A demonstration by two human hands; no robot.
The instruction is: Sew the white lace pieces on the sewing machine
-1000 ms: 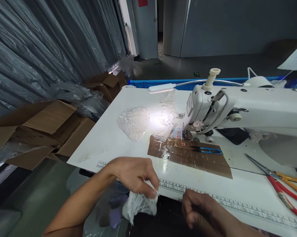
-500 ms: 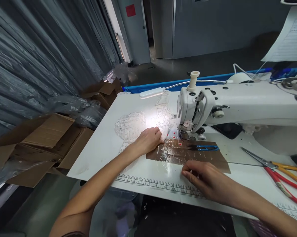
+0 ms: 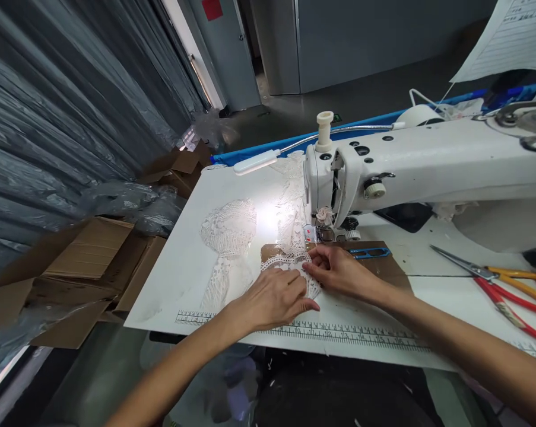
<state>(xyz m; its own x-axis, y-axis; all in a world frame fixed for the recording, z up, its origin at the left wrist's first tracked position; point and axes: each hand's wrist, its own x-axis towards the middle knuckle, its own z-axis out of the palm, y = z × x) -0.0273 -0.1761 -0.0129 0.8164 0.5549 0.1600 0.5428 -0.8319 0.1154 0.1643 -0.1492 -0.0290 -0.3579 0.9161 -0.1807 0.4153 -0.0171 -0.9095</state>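
1. A creased grey curtain (image 3: 63, 89) hangs at left.
2. Beyond the white table (image 3: 174, 261), a grey door (image 3: 218, 53) with a red patch (image 3: 212, 9) stands near a grey wall (image 3: 374, 35).
3. Dark floor (image 3: 294, 107) lies below.
4. Open cardboard boxes (image 3: 89, 249) sit left of the table.
5. A slim lamp (image 3: 256, 162) lights the table.

From here, the left fingers (image 3: 295, 287) cover part of the lace (image 3: 289, 260) and the right fingers (image 3: 323, 256) hide the tips of the blue snips (image 3: 373, 253). My view crops the sewing machine (image 3: 437, 157) and paper (image 3: 499, 50), whose writing (image 3: 529, 16) I can't read.
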